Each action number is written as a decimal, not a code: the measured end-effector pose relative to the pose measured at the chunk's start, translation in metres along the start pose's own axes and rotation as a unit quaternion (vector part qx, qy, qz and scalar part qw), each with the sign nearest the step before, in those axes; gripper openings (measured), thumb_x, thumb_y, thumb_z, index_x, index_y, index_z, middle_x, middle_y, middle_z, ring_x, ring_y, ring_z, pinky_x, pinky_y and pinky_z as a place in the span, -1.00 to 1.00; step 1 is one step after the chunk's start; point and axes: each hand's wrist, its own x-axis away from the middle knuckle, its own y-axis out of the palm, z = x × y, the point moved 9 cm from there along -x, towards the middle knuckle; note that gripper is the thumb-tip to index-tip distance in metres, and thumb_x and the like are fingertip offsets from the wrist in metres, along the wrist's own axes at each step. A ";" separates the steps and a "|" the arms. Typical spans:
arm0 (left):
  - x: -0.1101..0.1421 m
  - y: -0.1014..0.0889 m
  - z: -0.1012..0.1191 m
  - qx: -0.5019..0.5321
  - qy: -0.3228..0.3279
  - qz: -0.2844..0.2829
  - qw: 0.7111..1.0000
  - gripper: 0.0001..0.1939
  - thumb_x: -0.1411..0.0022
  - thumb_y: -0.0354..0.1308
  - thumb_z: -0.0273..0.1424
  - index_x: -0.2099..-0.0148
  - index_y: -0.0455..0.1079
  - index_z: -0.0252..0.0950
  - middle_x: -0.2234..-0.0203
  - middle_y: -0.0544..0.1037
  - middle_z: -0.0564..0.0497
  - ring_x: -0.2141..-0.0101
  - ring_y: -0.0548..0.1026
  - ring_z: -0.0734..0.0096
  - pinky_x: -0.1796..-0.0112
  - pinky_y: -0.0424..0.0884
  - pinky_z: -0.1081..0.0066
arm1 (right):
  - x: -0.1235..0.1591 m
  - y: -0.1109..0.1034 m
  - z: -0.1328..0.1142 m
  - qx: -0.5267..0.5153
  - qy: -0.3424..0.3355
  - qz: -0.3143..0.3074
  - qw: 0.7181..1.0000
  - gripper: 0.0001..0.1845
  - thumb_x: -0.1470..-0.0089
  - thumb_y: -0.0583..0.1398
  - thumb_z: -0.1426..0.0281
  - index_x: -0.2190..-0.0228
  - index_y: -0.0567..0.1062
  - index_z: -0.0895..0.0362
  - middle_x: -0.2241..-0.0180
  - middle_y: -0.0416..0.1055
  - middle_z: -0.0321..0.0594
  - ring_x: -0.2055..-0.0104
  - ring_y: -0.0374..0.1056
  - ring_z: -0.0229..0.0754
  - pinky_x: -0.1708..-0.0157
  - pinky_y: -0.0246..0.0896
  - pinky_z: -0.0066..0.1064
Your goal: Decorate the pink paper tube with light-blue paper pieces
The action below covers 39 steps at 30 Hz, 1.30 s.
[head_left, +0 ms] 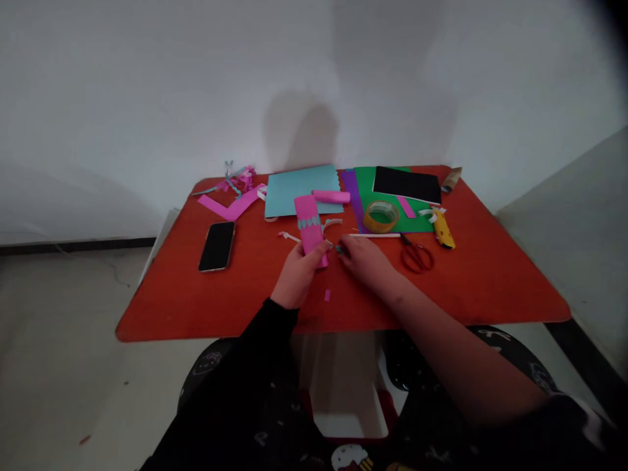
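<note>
My left hand [297, 271] is closed around the lower part of a pink paper tube [307, 216], which has a band of small grey-blue pieces stuck across it. The tube tilts slightly, its top end pointing away from me. Just to its right, my right hand [366, 256] has its fingertips pinched low over the table, by a tiny bluish piece; whether they grip it is too small to tell. Paper strips [332, 224] lie curled behind the hands, and a small pink scrap [327, 296] lies in front of them.
On the red table [255, 288] are a phone [217, 246], light-blue paper [289, 190], another pink roll [333, 196], a tape roll [369, 226], scissors [417, 257], a yellow cutter [443, 229], a black rectangle [407, 184], green paper [366, 183] and pink scraps [230, 209]. A wall stands behind.
</note>
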 end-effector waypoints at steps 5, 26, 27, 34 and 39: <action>0.003 0.001 -0.002 -0.054 0.016 -0.006 0.998 -0.59 -0.09 0.40 -0.18 0.09 0.52 -0.34 0.27 0.59 -0.04 0.32 0.44 0.43 0.24 0.33 0.43 | -0.003 0.007 0.001 0.031 0.036 -0.014 0.999 -0.87 -0.24 0.11 0.49 0.18 0.43 0.13 0.20 0.53 0.00 0.15 0.40 -0.02 0.21 0.14 -0.30; 0.007 0.024 -0.007 -0.087 0.045 -0.059 0.993 -0.53 -0.19 0.35 -0.16 -0.03 0.43 -0.34 0.15 0.58 -0.12 0.16 0.51 0.32 0.14 0.37 0.38 | 0.011 -0.049 -0.014 -0.591 0.127 0.112 0.788 -0.65 0.05 0.33 0.40 0.35 0.23 0.03 0.41 0.32 -0.44 0.40 0.29 -0.33 0.35 0.40 -0.41; 0.007 0.026 -0.007 -0.081 0.048 -0.063 0.994 -0.51 -0.18 0.36 -0.17 -0.05 0.42 -0.34 0.11 0.59 -0.13 0.12 0.52 0.30 0.12 0.38 0.37 | 0.011 -0.049 -0.014 -0.590 0.126 0.111 0.790 -0.65 0.05 0.33 0.40 0.35 0.23 0.03 0.41 0.31 -0.44 0.40 0.29 -0.33 0.35 0.40 -0.41; 0.011 0.030 -0.011 -0.016 0.011 -0.072 0.997 -0.54 -0.18 0.35 -0.10 0.01 0.46 -0.29 0.25 0.59 -0.05 0.35 0.50 0.42 0.32 0.41 0.41 | 0.013 -0.056 -0.016 -0.577 0.110 0.103 0.803 -0.67 0.01 0.33 0.40 0.33 0.25 0.01 0.39 0.32 -0.41 0.39 0.31 -0.29 0.33 0.40 -0.35; 0.013 0.029 -0.016 0.024 -0.024 -0.080 0.996 -0.47 -0.17 0.35 -0.04 -0.03 0.39 -0.26 0.26 0.56 -0.04 0.45 0.52 0.44 0.49 0.38 0.46 | 0.015 -0.067 -0.019 -0.545 0.082 0.121 0.826 -0.72 -0.02 0.31 0.42 0.32 0.28 0.01 0.37 0.34 -0.39 0.39 0.30 -0.29 0.31 0.37 -0.35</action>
